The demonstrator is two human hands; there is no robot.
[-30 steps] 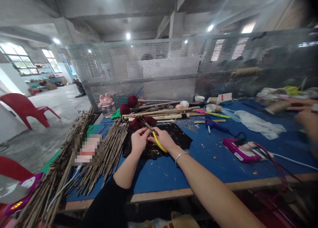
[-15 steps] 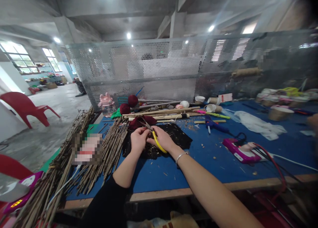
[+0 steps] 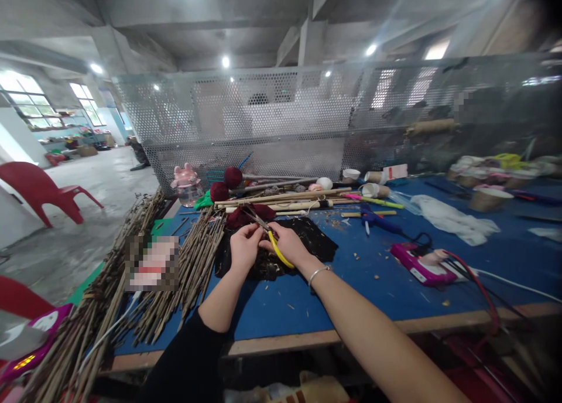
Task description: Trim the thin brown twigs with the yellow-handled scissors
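My right hand [image 3: 285, 243] is closed on yellow-handled scissors [image 3: 280, 249], whose blades point up and to the left. Close beside it, my left hand [image 3: 244, 246] has its fingers pinched together; what they hold is too small to make out. Both hands are over a black cloth [image 3: 314, 239] scattered with small clippings. Just beyond the blades lies a dark red cloth or yarn piece [image 3: 239, 216]. Left of my left hand, many cut twigs [image 3: 199, 250] are spread on the blue table [image 3: 351, 303].
Long twig bundles [image 3: 94, 297] lie at the left edge. Dark red balls [image 3: 219, 191], a pink bear jar [image 3: 187, 186] and pale sticks [image 3: 281, 206] stand behind. A blue glue gun [image 3: 377, 220], a magenta power strip [image 3: 419, 265], a plastic bag [image 3: 456, 220] and paper cups [image 3: 489, 198] are at right.
The whole view has shifted slightly. Both hands and the scissors hold nearly the same pose over the black cloth.
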